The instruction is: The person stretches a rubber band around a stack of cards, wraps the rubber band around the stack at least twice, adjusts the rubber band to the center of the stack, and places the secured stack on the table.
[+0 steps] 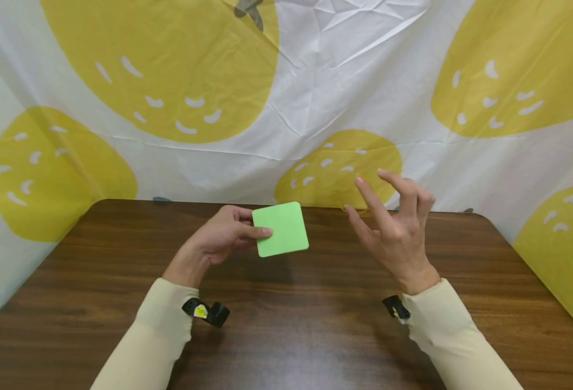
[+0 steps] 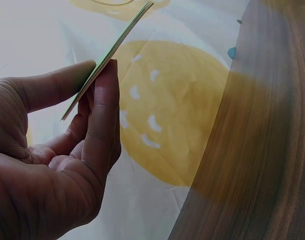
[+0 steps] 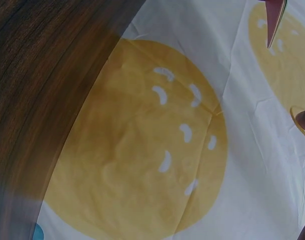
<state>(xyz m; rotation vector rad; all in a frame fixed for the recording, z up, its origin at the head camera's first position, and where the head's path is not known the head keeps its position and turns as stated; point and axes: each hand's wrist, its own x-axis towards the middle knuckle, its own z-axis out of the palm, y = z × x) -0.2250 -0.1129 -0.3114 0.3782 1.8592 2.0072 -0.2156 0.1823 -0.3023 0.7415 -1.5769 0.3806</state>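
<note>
My left hand [image 1: 225, 233] pinches a thin stack of square, light-green paper cards [image 1: 286, 230] with rounded corners, thumb on the front face. From the left wrist view the cards [image 2: 123, 36] appear edge-on as several thin layers between thumb and fingers. To the right, my right hand [image 1: 397, 227] is raised with thumb and fingers spread apart. A thin yellow rubber band [image 1: 363, 212] loops at its fingertips; in the right wrist view the band [image 3: 293, 116] passes round one fingertip. A gap separates this hand from the cards.
Both hands are above a dark brown wooden table [image 1: 286, 325]. Behind its far edge hangs a white curtain [image 1: 330, 103] printed with large yellow fruit. Black straps with small devices [image 1: 206, 312] sit at both sleeve cuffs.
</note>
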